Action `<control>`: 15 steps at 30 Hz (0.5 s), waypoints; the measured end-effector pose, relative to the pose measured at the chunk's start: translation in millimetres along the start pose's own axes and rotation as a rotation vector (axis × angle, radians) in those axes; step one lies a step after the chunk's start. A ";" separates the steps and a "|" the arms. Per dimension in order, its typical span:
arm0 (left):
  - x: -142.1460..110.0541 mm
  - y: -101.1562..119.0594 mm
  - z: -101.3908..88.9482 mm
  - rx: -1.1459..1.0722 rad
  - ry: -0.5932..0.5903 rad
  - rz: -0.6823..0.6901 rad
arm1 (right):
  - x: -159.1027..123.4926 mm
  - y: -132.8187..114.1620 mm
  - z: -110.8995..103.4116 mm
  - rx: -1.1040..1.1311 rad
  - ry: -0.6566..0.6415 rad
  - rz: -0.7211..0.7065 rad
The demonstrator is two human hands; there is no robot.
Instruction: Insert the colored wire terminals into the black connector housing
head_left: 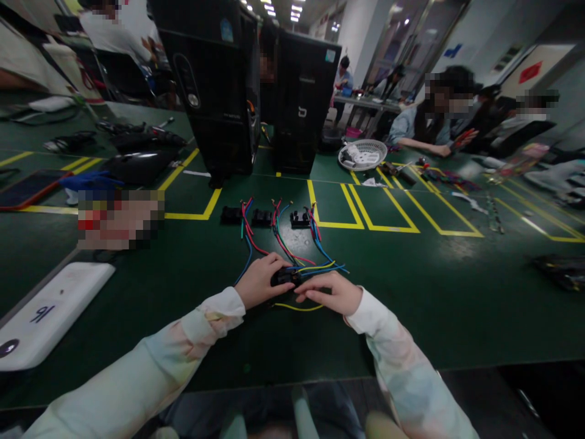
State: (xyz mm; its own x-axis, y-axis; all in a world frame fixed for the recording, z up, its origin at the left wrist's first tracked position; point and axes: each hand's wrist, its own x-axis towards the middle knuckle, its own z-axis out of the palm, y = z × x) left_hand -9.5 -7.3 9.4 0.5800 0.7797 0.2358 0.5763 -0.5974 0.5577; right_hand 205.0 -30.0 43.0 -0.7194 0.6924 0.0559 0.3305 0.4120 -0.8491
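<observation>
A small black plastic housing (284,277) with coloured wires sits in front of me, low over the green table. My left hand (264,279) is closed round its left side, thumb along the near edge. At its right end my right hand (329,290) has its fingertips pinched together; what lies between them is hidden. Blue and yellow wires (320,268) run out to the right above that hand, and a yellow wire (299,308) curves below it. Beyond lie three similar black housings, a left one (231,214), a middle one (262,217) and a right one (300,219), with red, blue and green wires.
Two black computer towers, a left one (214,91) and a right one (299,97), stand at the back. A white basket (363,155) holds small parts. To my left lie a white case (55,311) and a phone (31,188). A co-worker (423,125) sits at the right.
</observation>
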 end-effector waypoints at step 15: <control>0.1 -3.5 1.6 -0.008 -0.006 -0.015 | 4.9 15.3 25.9 -0.257 -0.050 0.169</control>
State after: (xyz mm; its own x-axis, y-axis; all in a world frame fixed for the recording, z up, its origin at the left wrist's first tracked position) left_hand -10.5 -5.5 6.3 0.5748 0.7873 0.2233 0.5801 -0.5845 0.5673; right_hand 190.7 -35.6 16.7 -0.6681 0.7365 -0.1059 0.5871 0.4344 -0.6831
